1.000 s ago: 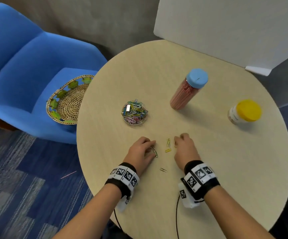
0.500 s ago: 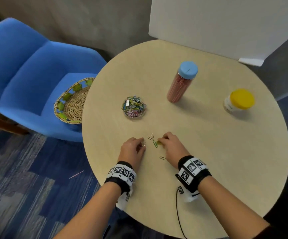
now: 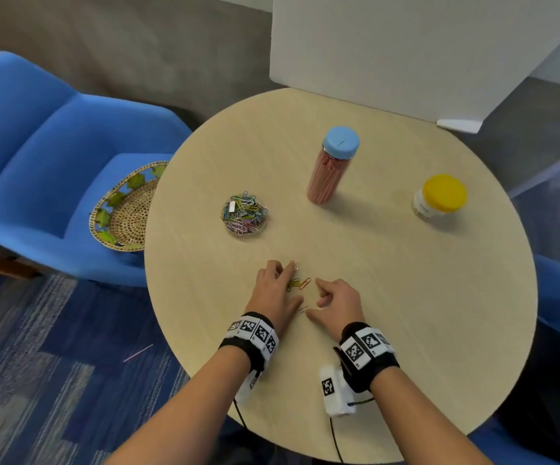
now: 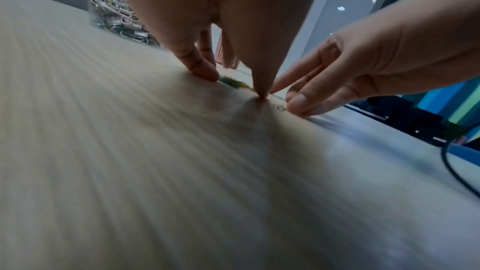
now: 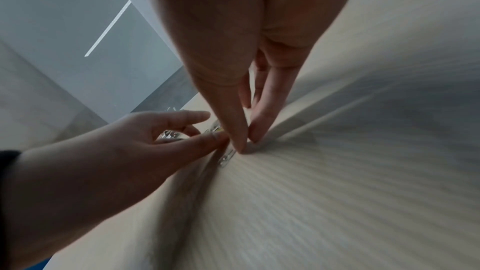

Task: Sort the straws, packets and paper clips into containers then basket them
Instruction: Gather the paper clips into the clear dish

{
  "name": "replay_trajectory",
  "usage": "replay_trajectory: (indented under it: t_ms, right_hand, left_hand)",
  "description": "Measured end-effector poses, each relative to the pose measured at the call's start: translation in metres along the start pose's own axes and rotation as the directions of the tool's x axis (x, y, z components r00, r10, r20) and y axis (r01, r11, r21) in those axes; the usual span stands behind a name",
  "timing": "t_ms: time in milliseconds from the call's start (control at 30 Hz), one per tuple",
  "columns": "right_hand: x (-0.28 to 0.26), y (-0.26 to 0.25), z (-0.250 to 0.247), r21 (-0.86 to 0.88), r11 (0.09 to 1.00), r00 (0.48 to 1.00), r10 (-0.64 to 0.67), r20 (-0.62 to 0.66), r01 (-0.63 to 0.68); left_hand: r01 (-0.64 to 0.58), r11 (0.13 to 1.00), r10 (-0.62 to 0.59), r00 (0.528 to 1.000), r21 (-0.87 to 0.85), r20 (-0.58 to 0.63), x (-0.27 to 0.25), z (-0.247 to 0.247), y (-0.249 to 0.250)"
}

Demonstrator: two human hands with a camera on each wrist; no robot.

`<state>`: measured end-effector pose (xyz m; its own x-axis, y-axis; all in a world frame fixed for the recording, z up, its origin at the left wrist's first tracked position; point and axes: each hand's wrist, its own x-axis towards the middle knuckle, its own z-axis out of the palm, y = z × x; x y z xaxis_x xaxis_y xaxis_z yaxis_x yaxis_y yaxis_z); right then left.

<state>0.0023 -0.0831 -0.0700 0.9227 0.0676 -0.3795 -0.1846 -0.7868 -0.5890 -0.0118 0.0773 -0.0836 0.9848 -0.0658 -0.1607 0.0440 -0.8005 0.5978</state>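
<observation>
Several loose paper clips (image 3: 300,282) lie on the round table (image 3: 406,330) between my hands. My left hand (image 3: 283,280) presses spread fingertips (image 4: 207,74) onto the coloured clips, and a silver clip (image 3: 296,266) sits at its index tip. My right hand (image 3: 317,298) points its index finger at that pile. Its thumb (image 5: 240,147) presses the table right beside another silver clip (image 5: 226,157). A clear round container (image 3: 245,214) heaped with clips stands farther back on the left. The straw jar (image 3: 334,166) has a blue lid. The packet jar (image 3: 439,196) has a yellow lid.
A woven basket (image 3: 124,209) rests on the blue chair (image 3: 36,162) left of the table. A white board (image 3: 406,45) leans over the table's far edge. One pink straw (image 3: 138,352) lies on the carpet. Cables hang from both wrists at the table's near edge.
My hands have drawn closer together and the scattered clips are now bunched between them. My left fingers have uncurled onto the pile; my right thumb has dropped to the nearer silver clip.
</observation>
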Motion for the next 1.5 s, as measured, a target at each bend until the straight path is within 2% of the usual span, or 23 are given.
replay_trajectory:
  t_ms: [233, 433, 500, 633, 867, 1000, 1067, 1233, 1367, 1500]
  right_hand:
    - [-0.007, 0.002, 0.008, 0.125, 0.992, 0.998, 0.029, -0.061, -0.021]
    - [-0.005, -0.002, 0.009, 0.129, 0.991, 0.999, 0.032, -0.033, -0.028]
    - [-0.005, -0.004, 0.01, 0.116, 0.993, 0.999, 0.026, -0.029, -0.022]
    - [0.002, -0.008, 0.01, 0.104, 0.995, 0.998, 0.006, -0.064, 0.001]
    - [0.019, -0.02, 0.005, 0.194, 0.977, 0.993, -0.067, -0.1, 0.085]
    - [0.027, -0.023, 0.002, 0.027, 0.987, 0.985, -0.159, -0.073, 0.161]
    - [0.03, -0.031, -0.002, -0.096, 0.978, 0.982, -0.188, -0.012, 0.186]
    - [0.033, -0.051, -0.01, -0.413, 0.893, 0.98, -0.125, 0.158, 0.18]
    - [0.04, -0.057, -0.008, -0.518, 0.835, 0.969, -0.066, 0.239, 0.185]
    - [0.046, -0.065, -0.008, -0.567, 0.797, 0.956, -0.044, 0.29, 0.209]
  left_hand:
    - [-0.099, 0.994, 0.095, 0.99, -0.035, -0.108, 0.021, -0.003, -0.004]
    - [-0.116, 0.993, 0.116, 0.993, -0.01, -0.034, 0.026, -0.01, 0.003]
    - [-0.076, 0.997, 0.076, 0.997, -0.012, -0.021, 0.027, -0.013, 0.006]
    - [0.081, 0.995, -0.083, 0.996, -0.05, -0.043, 0.028, -0.019, 0.012]
    - [0.18, 0.975, -0.18, 0.984, -0.127, 0.011, 0.032, -0.036, -0.01]
    - [0.191, 0.941, -0.213, 0.976, -0.28, -0.048, 0.032, -0.051, -0.031]
    - [0.188, 0.919, -0.239, 0.965, -0.347, -0.11, 0.031, -0.063, -0.036]
    - [0.15, 0.881, -0.296, 0.915, -0.449, -0.275, 0.05, -0.106, -0.042]
    - [0.139, 0.84, -0.369, 0.855, -0.525, -0.365, 0.076, -0.131, -0.053]
    - [0.153, 0.842, -0.384, 0.842, -0.517, -0.378, 0.097, -0.135, -0.06]
